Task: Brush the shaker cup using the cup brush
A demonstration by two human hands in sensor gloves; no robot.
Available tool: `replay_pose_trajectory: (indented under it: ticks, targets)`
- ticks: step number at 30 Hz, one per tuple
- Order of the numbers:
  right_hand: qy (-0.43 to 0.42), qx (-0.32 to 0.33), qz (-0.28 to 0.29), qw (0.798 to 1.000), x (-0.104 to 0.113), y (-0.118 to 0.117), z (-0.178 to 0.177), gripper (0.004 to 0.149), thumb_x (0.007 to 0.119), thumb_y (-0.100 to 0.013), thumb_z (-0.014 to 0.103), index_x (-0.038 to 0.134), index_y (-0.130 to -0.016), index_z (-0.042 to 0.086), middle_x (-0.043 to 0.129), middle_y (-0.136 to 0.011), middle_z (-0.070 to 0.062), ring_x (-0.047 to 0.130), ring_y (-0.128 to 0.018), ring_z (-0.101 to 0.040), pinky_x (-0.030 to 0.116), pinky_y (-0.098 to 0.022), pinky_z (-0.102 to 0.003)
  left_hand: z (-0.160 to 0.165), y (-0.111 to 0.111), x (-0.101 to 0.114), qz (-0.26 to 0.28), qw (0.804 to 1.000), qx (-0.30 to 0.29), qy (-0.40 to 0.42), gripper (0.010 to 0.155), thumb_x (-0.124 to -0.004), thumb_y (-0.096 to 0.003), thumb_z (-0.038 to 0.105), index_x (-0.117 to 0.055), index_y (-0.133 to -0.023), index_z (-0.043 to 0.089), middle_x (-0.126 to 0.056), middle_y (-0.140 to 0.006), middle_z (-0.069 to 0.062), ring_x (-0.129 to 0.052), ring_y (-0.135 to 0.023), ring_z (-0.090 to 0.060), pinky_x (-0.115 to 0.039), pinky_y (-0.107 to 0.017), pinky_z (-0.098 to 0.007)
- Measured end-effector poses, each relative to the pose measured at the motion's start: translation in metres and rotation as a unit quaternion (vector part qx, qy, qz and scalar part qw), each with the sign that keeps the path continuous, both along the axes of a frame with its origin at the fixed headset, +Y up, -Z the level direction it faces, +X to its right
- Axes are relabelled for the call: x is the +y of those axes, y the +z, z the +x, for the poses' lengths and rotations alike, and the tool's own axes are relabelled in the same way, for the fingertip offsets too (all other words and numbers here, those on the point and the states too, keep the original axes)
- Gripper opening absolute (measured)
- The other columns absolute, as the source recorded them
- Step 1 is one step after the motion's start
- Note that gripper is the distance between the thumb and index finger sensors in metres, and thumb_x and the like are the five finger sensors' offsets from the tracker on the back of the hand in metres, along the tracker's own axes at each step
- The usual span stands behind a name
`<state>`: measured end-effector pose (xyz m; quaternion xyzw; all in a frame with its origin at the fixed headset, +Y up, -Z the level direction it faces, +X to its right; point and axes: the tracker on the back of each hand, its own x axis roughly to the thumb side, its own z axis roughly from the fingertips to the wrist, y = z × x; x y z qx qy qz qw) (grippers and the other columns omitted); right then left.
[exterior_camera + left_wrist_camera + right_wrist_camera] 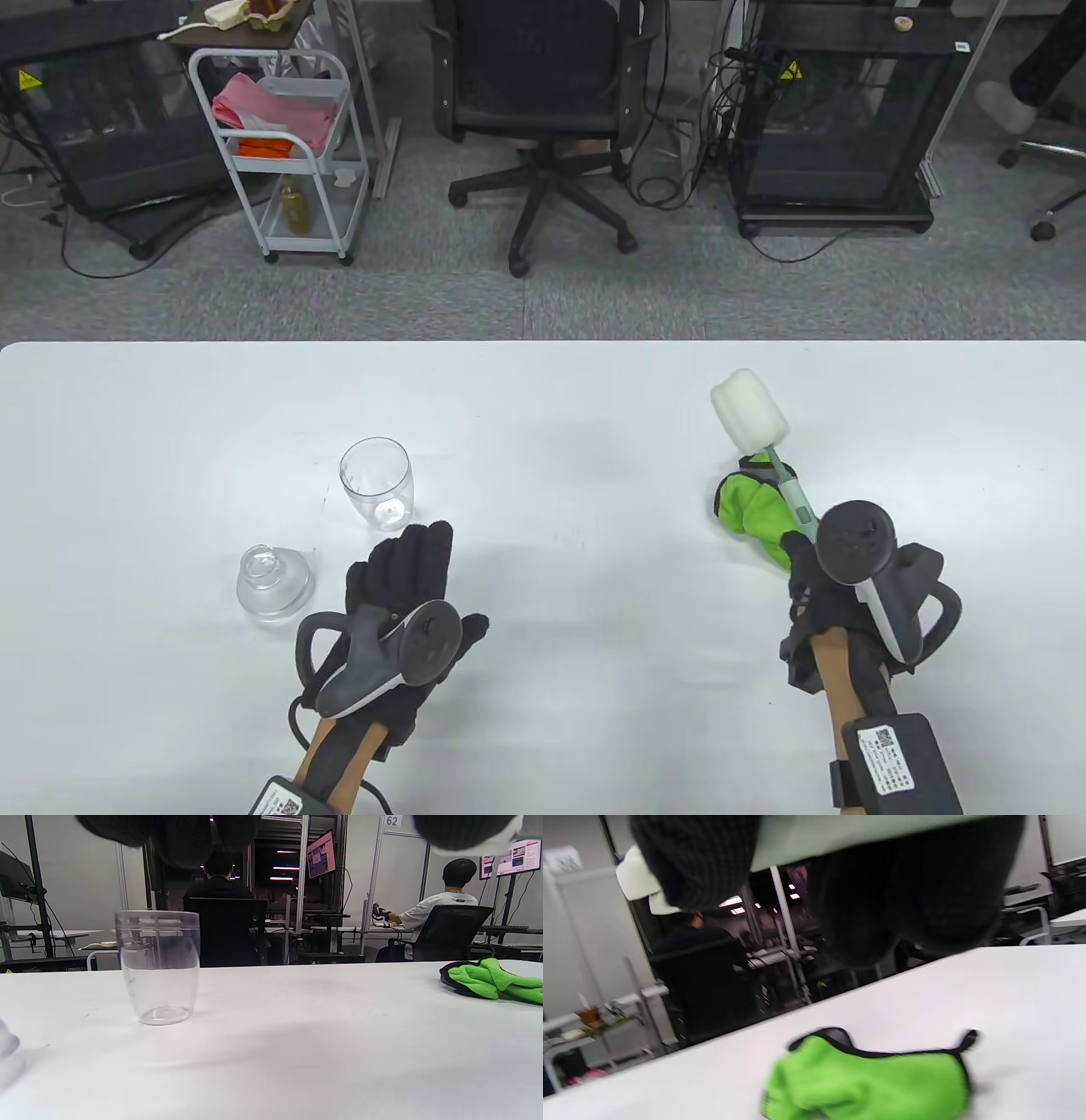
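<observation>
On the white surface [543,407] stands the clear plastic shaker cup [377,484], upright, just beyond the spread left hand [399,594]. Right hand [827,594] apparently grips the sponge-headed cup brush [751,412]; unsteadied, the light cup could tip.

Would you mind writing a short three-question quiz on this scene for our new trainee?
1. True or false: the cup stands upright with its lid off.
2. Which hand holds the brush?
A. left hand
B. right hand
C. neither
3. Fill in: the green ____ lies under the brush handle.

Key:
1. true, the lid sits on the table beside the cup.
2. B
3. cloth
</observation>
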<state>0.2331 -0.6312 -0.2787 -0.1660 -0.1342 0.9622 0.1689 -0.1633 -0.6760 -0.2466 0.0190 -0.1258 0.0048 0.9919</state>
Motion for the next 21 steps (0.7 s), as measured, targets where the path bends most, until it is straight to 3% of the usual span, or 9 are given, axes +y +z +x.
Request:
replay_pose_trajectory:
  ticks: [6, 12, 16, 19, 21]
  targets:
    - [0.019, 0.091, 0.028, 0.995, -0.004, 0.009, -0.051, 0.073, 0.085, -0.034, 0.037, 0.059, -0.095, 0.007, 0.099, -0.070, -0.009, 0.107, -0.032, -0.024, 0.094, -0.021, -0.034, 0.000, 0.000, -0.002, -0.007, 1.000, -0.001, -0.005, 0.098, -0.065, -0.0429, 0.068, -0.013, -0.110, 0.020, -0.042, -0.121, -0.020, -0.061, -0.106, -0.054, -0.054, -0.069, -0.070]
    - [-0.012, 0.138, 0.011, 0.990, -0.033, 0.012, -0.082, 0.064, 0.066, -0.039, 0.047, 0.071, -0.092, 0.012, 0.101, -0.065, -0.006, 0.103, -0.032, -0.023, 0.091, -0.021, -0.033, -0.004, -0.005, -0.011, -0.030, 0.999, 0.010, -0.003, 0.097, -0.066, -0.0431, 0.068, -0.016, -0.111, 0.019, -0.044, -0.120, -0.020, -0.064, -0.105, -0.053, -0.057, -0.069, -0.068]
    - [-0.027, 0.153, -0.024, 0.988, -0.050, 0.010, -0.088, 0.057, 0.068, -0.040, 0.046, 0.077, -0.087, 0.015, 0.100, -0.063, -0.004, 0.102, -0.033, -0.024, 0.090, -0.023, -0.036, -0.013, -0.011, -0.018, -0.058, 0.997, 0.042, 0.019, 0.084, -0.068, -0.0435, 0.065, -0.045, -0.109, 0.019, -0.071, -0.110, -0.010, -0.089, -0.091, -0.036, -0.070, -0.064, -0.060]
    - [-0.021, 0.166, -0.021, 0.986, -0.053, 0.014, -0.091, 0.056, 0.071, -0.040, 0.046, 0.074, -0.087, 0.016, 0.097, -0.067, -0.003, 0.103, -0.041, -0.026, 0.091, -0.029, -0.038, -0.026, -0.014, -0.024, -0.059, 0.993, 0.093, 0.052, 0.083, -0.071, -0.0424, 0.065, -0.050, -0.107, 0.018, -0.077, -0.104, -0.008, -0.094, -0.082, -0.032, -0.073, -0.061, -0.058]
    - [-0.049, 0.177, -0.029, 0.983, -0.056, 0.015, -0.090, 0.055, 0.073, -0.040, 0.045, 0.072, -0.087, 0.016, 0.096, -0.070, -0.003, 0.104, -0.047, -0.028, 0.092, -0.034, -0.040, -0.034, -0.017, -0.026, -0.062, 0.989, 0.108, 0.081, 0.090, -0.078, -0.0399, 0.065, -0.044, -0.107, 0.016, -0.070, -0.106, -0.011, -0.089, -0.084, -0.033, -0.071, -0.061, -0.060]
